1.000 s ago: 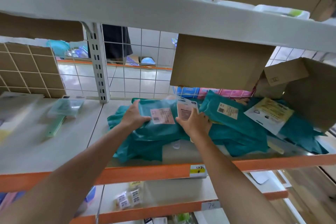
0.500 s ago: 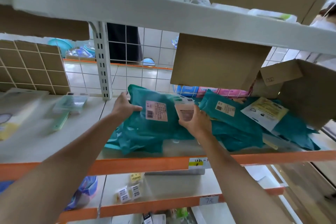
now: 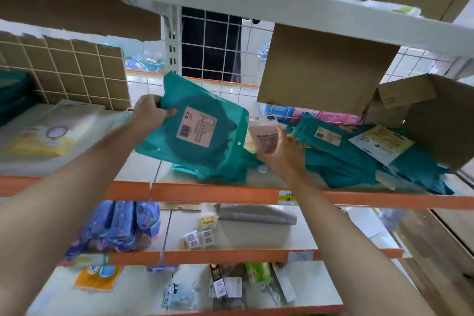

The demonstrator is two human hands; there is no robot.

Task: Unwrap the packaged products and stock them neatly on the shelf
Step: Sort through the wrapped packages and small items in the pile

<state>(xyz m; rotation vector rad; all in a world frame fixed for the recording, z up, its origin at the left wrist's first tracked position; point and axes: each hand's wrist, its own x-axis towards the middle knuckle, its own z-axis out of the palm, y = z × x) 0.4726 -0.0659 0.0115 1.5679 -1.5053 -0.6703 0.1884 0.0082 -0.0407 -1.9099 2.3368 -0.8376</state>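
My left hand (image 3: 150, 114) grips the upper left corner of a teal packet (image 3: 195, 131) with a white barcode label, tilted and raised above the shelf (image 3: 213, 194). My right hand (image 3: 280, 151) holds a small pale pink packet (image 3: 264, 133) just to the right of it. More teal packets (image 3: 333, 161) lie heaped on the shelf to the right, one with its label facing up. A white and yellow card (image 3: 382, 143) rests on that heap.
An open cardboard box (image 3: 433, 115) lies on its side at the right end of the shelf, another box (image 3: 325, 69) hangs above the heap. Flat pale packets (image 3: 48, 133) sit at the left. Lower shelves hold blue pouches (image 3: 118, 226) and small items.
My left hand has lifted the teal packet off the heap and tipped it up to the left. My right hand has come away holding the small pink packet. The view has dropped lower.
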